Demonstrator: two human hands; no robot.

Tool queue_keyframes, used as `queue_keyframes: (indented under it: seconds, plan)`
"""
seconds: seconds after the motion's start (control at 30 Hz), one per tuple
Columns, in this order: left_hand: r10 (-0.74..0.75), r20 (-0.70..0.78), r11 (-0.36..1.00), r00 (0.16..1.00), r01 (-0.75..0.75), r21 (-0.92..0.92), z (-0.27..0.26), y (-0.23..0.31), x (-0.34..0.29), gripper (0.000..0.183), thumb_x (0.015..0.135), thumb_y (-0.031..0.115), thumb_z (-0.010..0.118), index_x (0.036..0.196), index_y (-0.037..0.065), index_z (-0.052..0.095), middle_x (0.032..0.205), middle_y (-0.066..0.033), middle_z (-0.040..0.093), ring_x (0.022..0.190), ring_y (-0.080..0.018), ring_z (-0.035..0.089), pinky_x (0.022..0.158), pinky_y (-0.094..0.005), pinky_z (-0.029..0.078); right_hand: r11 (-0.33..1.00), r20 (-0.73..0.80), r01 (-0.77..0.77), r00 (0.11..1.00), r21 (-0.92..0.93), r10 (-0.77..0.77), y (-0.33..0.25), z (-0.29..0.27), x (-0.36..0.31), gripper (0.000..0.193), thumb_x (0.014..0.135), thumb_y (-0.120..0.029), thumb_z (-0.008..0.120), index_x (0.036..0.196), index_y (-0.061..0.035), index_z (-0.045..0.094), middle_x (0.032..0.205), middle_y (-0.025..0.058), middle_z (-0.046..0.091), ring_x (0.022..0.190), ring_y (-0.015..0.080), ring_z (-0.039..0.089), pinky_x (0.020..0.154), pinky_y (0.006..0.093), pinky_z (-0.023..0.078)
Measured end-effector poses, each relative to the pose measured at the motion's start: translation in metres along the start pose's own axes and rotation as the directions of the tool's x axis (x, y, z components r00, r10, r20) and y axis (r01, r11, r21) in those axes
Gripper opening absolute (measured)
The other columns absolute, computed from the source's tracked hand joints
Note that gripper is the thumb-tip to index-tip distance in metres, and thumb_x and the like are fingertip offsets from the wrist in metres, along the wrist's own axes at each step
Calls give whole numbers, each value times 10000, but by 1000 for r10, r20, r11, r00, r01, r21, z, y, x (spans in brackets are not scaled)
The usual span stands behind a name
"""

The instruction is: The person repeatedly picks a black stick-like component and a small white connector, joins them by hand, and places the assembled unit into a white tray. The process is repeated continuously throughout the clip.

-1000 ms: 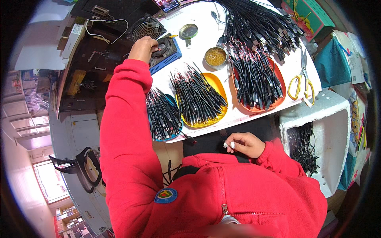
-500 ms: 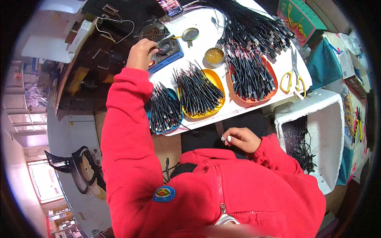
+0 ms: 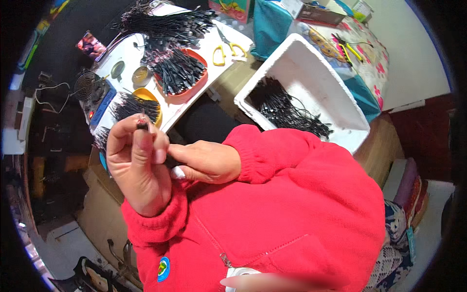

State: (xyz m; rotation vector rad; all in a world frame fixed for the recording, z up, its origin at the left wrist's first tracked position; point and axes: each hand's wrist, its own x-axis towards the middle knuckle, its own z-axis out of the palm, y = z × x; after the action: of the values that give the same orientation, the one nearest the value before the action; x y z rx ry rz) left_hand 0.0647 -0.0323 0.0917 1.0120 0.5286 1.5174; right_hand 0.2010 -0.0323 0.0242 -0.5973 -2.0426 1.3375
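Raised close in front of me, my left hand pinches a short black cable between thumb and fingers. Bare reddish wire ends poke out at the top of the pinch. My right hand meets it from the right, closed around a dark lower part of the cable, mostly hidden by fingers. A white covering sits on my right thumb tip. Beyond the hands, bundles of similar cables fill an orange-red tray and a yellow tray; my left hand partly hides more cables in a blue tray.
On the white table stand a round tin, a blue device with a fan, yellow-handled scissors and a large cable pile. At right, a white foam box holds black cables. Yellow-handled pliers lie on a flowered cloth.
My left hand has come back from the blue device to meet my right hand, and a cable now shows in its pinch. The view has swung to the right.
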Motion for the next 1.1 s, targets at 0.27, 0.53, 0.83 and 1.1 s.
queue_keyframes:
  seconds: [0.27,0.53,0.83,1.1]
  plan:
    - [-18,27,957,999,10,290,-39,12,0,439,944,71,565,1357,-2,436,1251,-121,566,1166,-219,555,899,-288,469,972,-601,-122,768,199,219,-94,-124,-135,357,980,-355,488,1076,-10,488,731,30,528,586,62,453,499,201,334]
    - [-166,-404,819,900,354,452,-154,12,-43,172,887,-6,588,1050,-27,638,910,-47,635,782,-76,551,728,-210,441,655,-566,-738,613,-163,551,43,-198,-219,203,1006,-172,424,986,-7,542,634,61,543,495,134,499,471,284,402]
    - [332,-203,-159,921,267,950,-223,23,-14,91,821,83,632,861,2,620,778,-162,577,726,-320,592,672,-413,469,-36,-630,-860,345,-510,696,288,-175,-246,384,933,-343,533,913,27,634,941,276,656,924,466,616,810,513,496]
    - [282,-320,-302,905,400,865,-263,9,17,252,832,202,694,767,-25,604,743,-203,620,731,-374,605,677,-437,466,-47,-591,-805,393,-591,704,186,-164,-194,344,900,-309,577,840,26,621,870,285,641,861,451,622,765,511,492]
